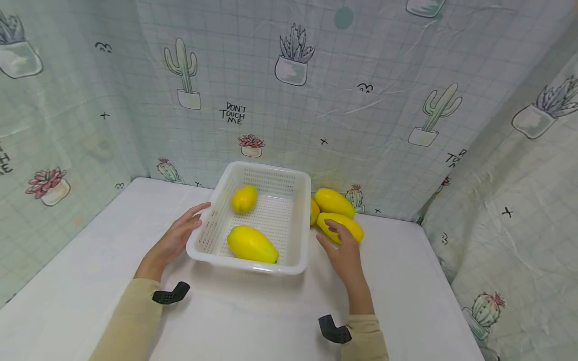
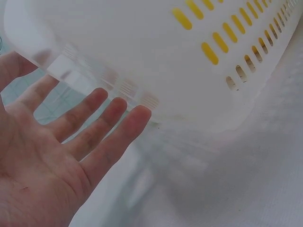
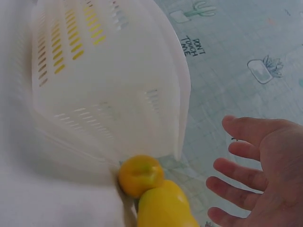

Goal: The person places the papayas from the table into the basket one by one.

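Observation:
A white slotted plastic basket (image 1: 301, 220) holds a lemon-shaped yellow fruit (image 1: 245, 199) and a larger papaya-like yellow fruit (image 1: 253, 244). My left hand (image 1: 171, 240) is at the basket's left side, fingers extended along its rim; the left wrist view shows the fingertips (image 2: 137, 113) at the white plastic. My right hand (image 1: 345, 255) hovers by a long yellow fruit (image 1: 354, 229) right of the basket, fingers spread and holding nothing. Behind that fruit lies another long yellow fruit (image 1: 334, 201). A rounder orange-yellow fruit (image 3: 140, 176) sits against the basket, partly hidden in the head view.
A white table (image 1: 244, 321) carries everything. Cactus-print cloth (image 1: 253, 65) hangs behind it and along both sides. Black wrist devices (image 1: 334, 331) are worn at both sleeve cuffs.

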A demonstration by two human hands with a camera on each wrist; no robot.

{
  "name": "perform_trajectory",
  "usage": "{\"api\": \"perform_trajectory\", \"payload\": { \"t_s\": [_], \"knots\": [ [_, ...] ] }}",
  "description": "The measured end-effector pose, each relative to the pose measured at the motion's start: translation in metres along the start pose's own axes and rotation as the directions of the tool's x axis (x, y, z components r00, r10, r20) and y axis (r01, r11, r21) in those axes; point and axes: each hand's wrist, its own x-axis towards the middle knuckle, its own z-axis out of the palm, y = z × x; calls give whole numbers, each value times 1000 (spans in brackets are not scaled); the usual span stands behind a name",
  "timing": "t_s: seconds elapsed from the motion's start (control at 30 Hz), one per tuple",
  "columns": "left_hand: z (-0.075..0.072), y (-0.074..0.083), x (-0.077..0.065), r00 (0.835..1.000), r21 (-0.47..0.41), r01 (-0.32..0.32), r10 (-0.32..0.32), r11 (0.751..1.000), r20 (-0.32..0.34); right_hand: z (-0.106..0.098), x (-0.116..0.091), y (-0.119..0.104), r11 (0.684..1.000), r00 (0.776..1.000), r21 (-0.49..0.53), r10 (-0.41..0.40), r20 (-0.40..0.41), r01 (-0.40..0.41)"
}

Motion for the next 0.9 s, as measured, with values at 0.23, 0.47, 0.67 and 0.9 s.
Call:
{"api": "perform_trajectory", "payload": {
  "t_s": [0.23,0.47,0.67,0.9],
  "knots": [
    [0,-1,1,1000,-7,8,-8,1000,-3,-4,5,4,1000,1000,-14,-4,-14,4],
    [0,-3,2,1000,-11,8,-8,1000,-4,-7,9,12,1000,1000,-5,11,-19,-11],
    [-1,-3,2,1000,-8,11,-11,1000,3,-10,12,18,1000,999,6,31,-33,-30],
    [-1,-2,1,1000,-11,16,-15,1000,7,-10,17,22,999,999,14,45,-21,-45]
  ]
}}
